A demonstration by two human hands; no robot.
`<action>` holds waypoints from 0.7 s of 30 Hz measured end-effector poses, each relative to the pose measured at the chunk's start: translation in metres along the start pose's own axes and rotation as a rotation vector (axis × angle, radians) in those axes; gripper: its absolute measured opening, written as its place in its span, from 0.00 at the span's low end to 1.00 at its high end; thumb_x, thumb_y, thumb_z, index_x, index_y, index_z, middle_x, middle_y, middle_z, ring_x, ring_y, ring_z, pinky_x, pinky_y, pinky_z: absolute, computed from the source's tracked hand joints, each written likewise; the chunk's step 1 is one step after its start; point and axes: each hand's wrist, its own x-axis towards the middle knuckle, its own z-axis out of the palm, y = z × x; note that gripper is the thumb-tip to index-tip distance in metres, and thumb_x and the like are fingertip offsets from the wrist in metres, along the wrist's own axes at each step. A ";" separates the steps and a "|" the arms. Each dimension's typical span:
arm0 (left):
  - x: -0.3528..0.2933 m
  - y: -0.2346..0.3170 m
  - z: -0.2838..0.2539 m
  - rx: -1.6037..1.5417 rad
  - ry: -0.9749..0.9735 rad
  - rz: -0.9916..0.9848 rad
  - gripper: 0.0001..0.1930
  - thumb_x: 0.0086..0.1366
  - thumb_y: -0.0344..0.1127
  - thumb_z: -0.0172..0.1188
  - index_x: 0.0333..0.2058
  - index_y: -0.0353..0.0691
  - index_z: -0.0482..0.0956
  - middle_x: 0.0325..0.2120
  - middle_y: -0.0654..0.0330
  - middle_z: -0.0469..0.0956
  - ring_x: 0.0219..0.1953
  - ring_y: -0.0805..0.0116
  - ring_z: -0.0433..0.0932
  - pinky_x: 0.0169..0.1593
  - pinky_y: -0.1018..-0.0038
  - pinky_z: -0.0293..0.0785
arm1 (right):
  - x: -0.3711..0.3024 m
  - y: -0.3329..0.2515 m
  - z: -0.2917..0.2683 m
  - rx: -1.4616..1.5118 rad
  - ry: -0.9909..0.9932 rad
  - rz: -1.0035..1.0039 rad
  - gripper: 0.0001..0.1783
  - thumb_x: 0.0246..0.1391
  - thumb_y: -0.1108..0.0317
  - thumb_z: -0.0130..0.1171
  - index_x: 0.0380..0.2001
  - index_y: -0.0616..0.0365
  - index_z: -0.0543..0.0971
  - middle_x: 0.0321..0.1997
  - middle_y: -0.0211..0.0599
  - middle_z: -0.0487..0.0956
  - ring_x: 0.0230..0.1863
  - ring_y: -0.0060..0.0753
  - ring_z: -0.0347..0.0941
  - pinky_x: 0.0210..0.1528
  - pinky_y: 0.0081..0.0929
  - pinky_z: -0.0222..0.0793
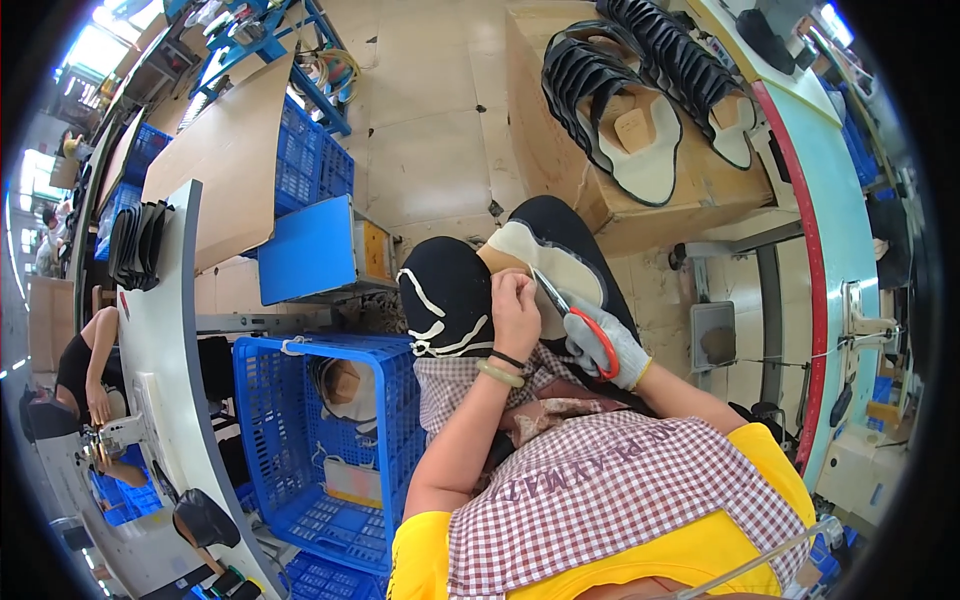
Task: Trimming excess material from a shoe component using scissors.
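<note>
A cream-and-tan shoe upper [565, 268] with dark edging lies across my lap. My left hand [516, 312] is bare and pinches the near edge of that upper. Scissors [598, 345] with red handles are gripped in my right hand [625, 352], which wears a pale grey glove. Their blades point up and to the left, against the upper beside my left fingers. I cannot tell how far apart the blades are. Thin white trimmed strips [428, 293] lie on my left knee.
Stacked black-edged shoe uppers [640, 150] rest on a cardboard box [600, 212] ahead right. A blue crate [305, 520] with several pieces inside stands at my left. Sewing tables flank me, with a red-edged one [812, 300] on the right. Another person's arm [97, 365] works at far left.
</note>
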 end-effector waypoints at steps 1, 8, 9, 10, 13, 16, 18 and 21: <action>0.000 0.000 -0.002 -0.009 -0.010 -0.025 0.03 0.60 0.24 0.53 0.30 0.31 0.70 0.36 0.51 0.71 0.39 0.56 0.71 0.45 0.68 0.68 | 0.001 -0.001 -0.001 -0.004 -0.002 -0.001 0.27 0.58 0.55 0.56 0.60 0.45 0.66 0.21 0.20 0.69 0.13 0.11 0.59 0.12 0.11 0.55; 0.002 0.003 -0.016 -0.055 -0.101 -0.048 0.03 0.61 0.24 0.52 0.30 0.31 0.69 0.36 0.51 0.71 0.39 0.57 0.71 0.45 0.69 0.68 | 0.007 -0.028 -0.008 -0.115 -0.039 0.047 0.31 0.58 0.56 0.54 0.65 0.43 0.61 0.21 0.21 0.68 0.13 0.11 0.58 0.14 0.11 0.56; 0.002 0.002 -0.017 -0.057 -0.091 -0.050 0.03 0.61 0.24 0.52 0.30 0.31 0.69 0.36 0.51 0.71 0.39 0.57 0.71 0.45 0.69 0.68 | 0.008 -0.032 -0.008 -0.159 -0.065 0.039 0.31 0.58 0.56 0.53 0.65 0.44 0.61 0.21 0.22 0.68 0.13 0.11 0.58 0.14 0.11 0.57; 0.001 0.001 -0.018 -0.107 -0.109 -0.089 0.03 0.61 0.25 0.52 0.31 0.31 0.69 0.36 0.52 0.71 0.39 0.58 0.71 0.45 0.70 0.68 | 0.009 -0.035 -0.008 -0.167 -0.069 0.041 0.31 0.58 0.56 0.53 0.65 0.44 0.61 0.21 0.22 0.68 0.13 0.11 0.58 0.14 0.11 0.57; 0.003 0.003 -0.024 -0.162 -0.146 -0.116 0.03 0.61 0.25 0.52 0.31 0.32 0.69 0.36 0.53 0.71 0.37 0.61 0.71 0.43 0.72 0.69 | 0.014 -0.042 -0.013 -0.203 -0.084 0.076 0.31 0.59 0.57 0.52 0.65 0.44 0.60 0.21 0.23 0.68 0.13 0.12 0.58 0.14 0.11 0.57; 0.006 0.004 -0.031 -0.167 -0.178 -0.071 0.03 0.62 0.25 0.51 0.31 0.32 0.68 0.36 0.54 0.70 0.35 0.63 0.71 0.41 0.73 0.69 | 0.020 -0.048 -0.020 -0.153 -0.154 0.105 0.32 0.59 0.56 0.52 0.66 0.44 0.59 0.20 0.23 0.67 0.13 0.12 0.58 0.14 0.12 0.57; 0.007 0.004 -0.033 -0.166 -0.185 -0.038 0.03 0.62 0.25 0.51 0.31 0.32 0.68 0.36 0.55 0.70 0.35 0.64 0.71 0.41 0.73 0.69 | 0.026 -0.053 -0.023 -0.179 -0.198 0.098 0.32 0.59 0.56 0.52 0.65 0.46 0.59 0.21 0.24 0.68 0.14 0.13 0.59 0.14 0.13 0.56; 0.005 -0.001 -0.035 -0.323 -0.241 -0.146 0.02 0.63 0.25 0.50 0.31 0.32 0.67 0.36 0.57 0.69 0.35 0.68 0.70 0.41 0.74 0.69 | 0.033 -0.057 -0.025 -0.140 -0.227 0.087 0.25 0.58 0.54 0.53 0.56 0.52 0.69 0.21 0.26 0.69 0.14 0.13 0.59 0.14 0.13 0.55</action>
